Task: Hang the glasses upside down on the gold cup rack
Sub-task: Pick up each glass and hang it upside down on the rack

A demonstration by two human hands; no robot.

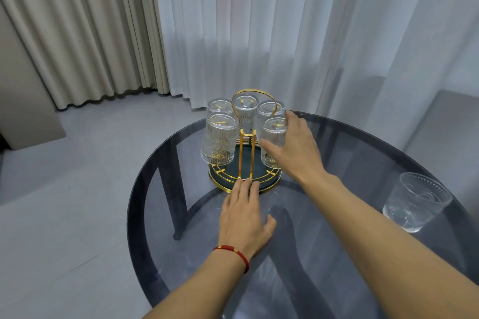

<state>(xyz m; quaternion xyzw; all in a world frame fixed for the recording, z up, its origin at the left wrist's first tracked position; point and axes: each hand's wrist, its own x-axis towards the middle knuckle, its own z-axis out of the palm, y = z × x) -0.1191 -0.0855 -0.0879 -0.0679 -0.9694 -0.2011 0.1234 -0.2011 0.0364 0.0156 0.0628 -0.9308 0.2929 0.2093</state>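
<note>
The gold cup rack (244,153) stands on a round dark green tray (269,181) near the far edge of the glass table. Several embossed clear glasses hang upside down on it; the near left one (219,141) is fully visible. My right hand (298,149) is wrapped around the near right hanging glass (274,128). My left hand (245,212) lies flat on the table, its fingertips touching the tray's front rim. One more glass (417,201) stands upright on the table at the right.
The round smoked-glass table (324,254) has dark legs showing through its top. White sheer and beige curtains hang behind it. Grey tiled floor lies to the left.
</note>
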